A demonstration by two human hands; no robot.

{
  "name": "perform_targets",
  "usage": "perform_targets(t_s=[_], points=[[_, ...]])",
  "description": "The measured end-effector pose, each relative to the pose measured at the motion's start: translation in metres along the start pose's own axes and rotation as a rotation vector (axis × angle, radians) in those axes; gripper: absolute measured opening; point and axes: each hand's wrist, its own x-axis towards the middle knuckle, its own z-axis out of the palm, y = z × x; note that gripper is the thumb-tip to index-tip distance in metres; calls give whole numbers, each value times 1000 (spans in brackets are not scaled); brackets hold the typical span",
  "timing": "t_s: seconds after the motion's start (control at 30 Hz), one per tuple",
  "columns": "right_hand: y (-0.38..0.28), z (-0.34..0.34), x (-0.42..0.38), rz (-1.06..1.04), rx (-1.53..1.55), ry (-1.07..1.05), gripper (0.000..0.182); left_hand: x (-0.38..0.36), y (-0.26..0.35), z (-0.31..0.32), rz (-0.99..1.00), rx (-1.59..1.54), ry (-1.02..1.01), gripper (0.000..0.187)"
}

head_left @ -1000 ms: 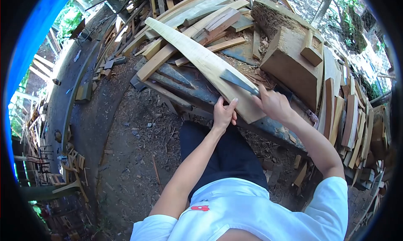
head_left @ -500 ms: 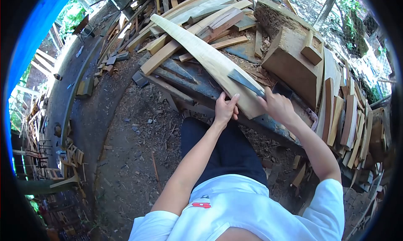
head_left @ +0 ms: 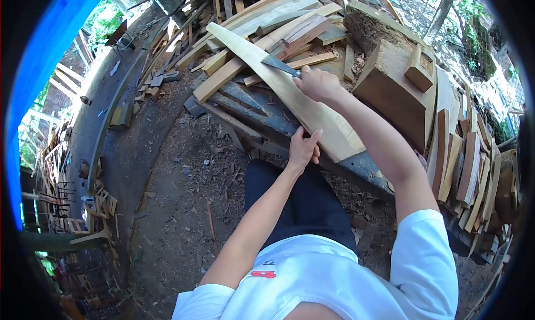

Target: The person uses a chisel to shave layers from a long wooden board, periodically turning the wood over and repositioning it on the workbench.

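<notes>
A long, pale, curved board (head_left: 284, 91), narrow at its far end and wide near me, lies slantwise over timber and a dark workbench (head_left: 362, 168). My left hand (head_left: 304, 149) grips its near edge by the wide end, thumb on the top face. Closed round the handle of a flat-bladed tool (head_left: 280, 64), my right hand (head_left: 319, 83) is above the board's middle. The grey blade lies across the narrower part of the board, pointing up and left.
Stacked beams (head_left: 220, 77) lie beyond the board. A large wood block (head_left: 393, 91) with a smaller block (head_left: 419, 69) on it stands at the right, beside a row of upright offcuts (head_left: 468, 158). Chips cover the ground (head_left: 178, 208). A blue sheet (head_left: 53, 69) hangs at the left.
My right hand has moved up and left with the tool, from the board's wide end towards its narrow end. My left hand still holds the edge. The view has shifted slightly.
</notes>
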Motion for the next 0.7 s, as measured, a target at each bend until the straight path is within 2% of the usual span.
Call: perform_targets(t_s=[0.13, 0.3, 0.37, 0.47, 0.63, 0.7], points=[[8, 7, -12, 5, -14, 18, 47, -1, 2, 0, -6, -4, -6, 38], [69, 18, -126, 4, -98, 17, 41, 1, -5, -3, 16, -29, -34, 37], [78, 6, -158, 86, -113, -108, 41, 3, -7, -1, 46, -47, -30, 36], [76, -6, -160, 70, -146, -132, 41, 2, -3, -2, 26, -39, -36, 34], [39, 13, -60, -117, -82, 69, 41, 1, -1, -2, 24, -31, -41, 35], [3, 7, -4, -52, -35, 11, 47, 2, 1, -3, 13, -8, -30, 36]])
